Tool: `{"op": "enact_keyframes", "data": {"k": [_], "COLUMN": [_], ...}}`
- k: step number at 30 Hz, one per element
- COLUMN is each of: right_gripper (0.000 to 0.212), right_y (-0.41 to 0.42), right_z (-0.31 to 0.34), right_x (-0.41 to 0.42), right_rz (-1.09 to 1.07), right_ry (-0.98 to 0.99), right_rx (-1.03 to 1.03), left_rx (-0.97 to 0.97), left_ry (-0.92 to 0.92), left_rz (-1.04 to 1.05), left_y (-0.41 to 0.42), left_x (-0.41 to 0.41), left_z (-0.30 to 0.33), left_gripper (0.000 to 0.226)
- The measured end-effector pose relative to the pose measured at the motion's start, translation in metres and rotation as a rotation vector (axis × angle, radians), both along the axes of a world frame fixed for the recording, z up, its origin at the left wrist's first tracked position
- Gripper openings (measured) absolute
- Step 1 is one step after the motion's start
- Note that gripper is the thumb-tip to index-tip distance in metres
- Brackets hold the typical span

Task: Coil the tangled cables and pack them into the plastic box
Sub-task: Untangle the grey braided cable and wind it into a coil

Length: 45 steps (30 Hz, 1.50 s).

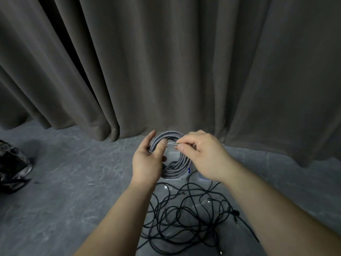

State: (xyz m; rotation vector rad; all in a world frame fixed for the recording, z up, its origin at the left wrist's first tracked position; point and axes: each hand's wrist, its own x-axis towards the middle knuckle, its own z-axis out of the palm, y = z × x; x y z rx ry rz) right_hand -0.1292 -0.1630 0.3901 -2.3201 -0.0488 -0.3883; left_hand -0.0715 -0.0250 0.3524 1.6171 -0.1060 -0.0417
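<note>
So the left hand (147, 161) was curled around one side of the grey braided cable coil (175, 163), thumb through the loop, basically keeping the turns from springing apart. The right hand (203, 156) was pinching the cable's loose end (172, 144) between thumb and fingertips across the top of the coil, probably to wrap it round and lock it. The clear plastic box (173, 177) sat on the floor right behind the coil, mostly hidden, with the tangled black cables (184, 218) still heaped in front, untouched.
</note>
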Motion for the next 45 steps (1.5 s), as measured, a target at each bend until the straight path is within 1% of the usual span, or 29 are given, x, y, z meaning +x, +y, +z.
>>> {"op": "enact_keyframes", "data": {"k": [3,6,8,9,11,12,14,15,17,18,19,20,22,23,24,26,29,32,34,36,40,45], "right_gripper": [0.013,0.015,0.018,0.016,0.008,0.01,0.023,0.035,0.06,0.067,0.067,0.061,0.038,0.025,0.016,0.02,0.022,0.022,0.023,0.023,0.027,0.034], "right_y": [-0.008,-0.012,-0.013,-0.014,-0.018,-0.019,-0.021,-0.022,-0.022,-0.02,-0.017,-0.015,-0.011,-0.01,-0.008,-0.007,-0.003,0.005,0.01,0.011,0.012,0.017], "right_z": [0.002,0.005,0.006,0.007,0.007,0.007,0.005,0.003,0.0,-0.001,-0.003,-0.004,-0.006,-0.006,-0.006,-0.004,-0.003,-0.004,-0.005,-0.005,-0.006,-0.01], "right_x": [0.002,0.0,0.0,0.001,0.002,0.003,0.004,0.006,0.007,0.007,0.007,0.007,0.007,0.007,0.007,0.007,0.007,0.006,0.007,0.008,0.007,0.01], "right_rz": [-0.079,-0.075,-0.092,-0.116,-0.175,-0.2,-0.234,-0.27,-0.357,-0.389,-0.411,-0.419,-0.394,-0.357,-0.32,-0.269,-0.208,-0.184,-0.164,-0.151,-0.148,-0.17], "right_ry": [-0.105,-0.143,-0.156,-0.17,-0.192,-0.187,-0.139,-0.107,-0.06,-0.047,-0.042,-0.041,-0.028,-0.026,-0.033,-0.06,-0.082,-0.096,-0.099,-0.075,-0.023,-0.018], "right_rx": [0.114,0.252,0.357,0.414,0.494,0.528,0.614,0.629,0.597,0.591,0.601,0.637,0.788,0.88,0.958,1.04,1.016,0.912,0.883,0.938,1.025,1.021], "left_rx": [0.061,0.024,-0.013,-0.044,-0.159,-0.215,-0.245,-0.23,-0.189,-0.168,-0.148,-0.13,-0.117,-0.113,-0.106,-0.089,-0.122,-0.209,-0.27,-0.293,-0.182,-0.123], "left_ry": [-0.097,-0.118,-0.09,-0.056,0.024,0.051,0.051,0.041,0.009,-0.012,-0.035,-0.059,-0.09,-0.098,-0.107,-0.127,-0.116,-0.041,0.013,0.016,-0.061,-0.122], "left_rz": [-0.087,-0.111,-0.132,-0.162,-0.256,-0.294,-0.358,-0.384,-0.381,-0.365,-0.353,-0.349,-0.362,-0.374,-0.388,-0.41,-0.403,-0.311,-0.26,-0.264,-0.327,-0.319], "left_y": [-0.001,-0.001,0.002,0.003,0.005,0.006,0.006,0.004,0.003,0.002,0.002,0.002,0.0,-0.001,-0.002,-0.003,-0.006,-0.008,-0.009,-0.008,-0.006,-0.004], "left_x": [-0.006,-0.01,-0.009,-0.008,-0.008,-0.008,-0.009,-0.01,-0.01,-0.009,-0.009,-0.009,-0.012,-0.013,-0.015,-0.018,-0.019,-0.017,-0.014,-0.013,-0.014,-0.014], "left_z": [0.005,0.008,0.01,0.011,0.011,0.011,0.013,0.014,0.016,0.016,0.017,0.018,0.017,0.017,0.017,0.016,0.015,0.011,0.01,0.012,0.015,0.014], "left_gripper": [0.031,0.023,0.019,0.017,0.024,0.029,0.035,0.037,0.037,0.04,0.043,0.045,0.048,0.049,0.05,0.052,0.047,0.027,0.019,0.019,0.028,0.03]}}
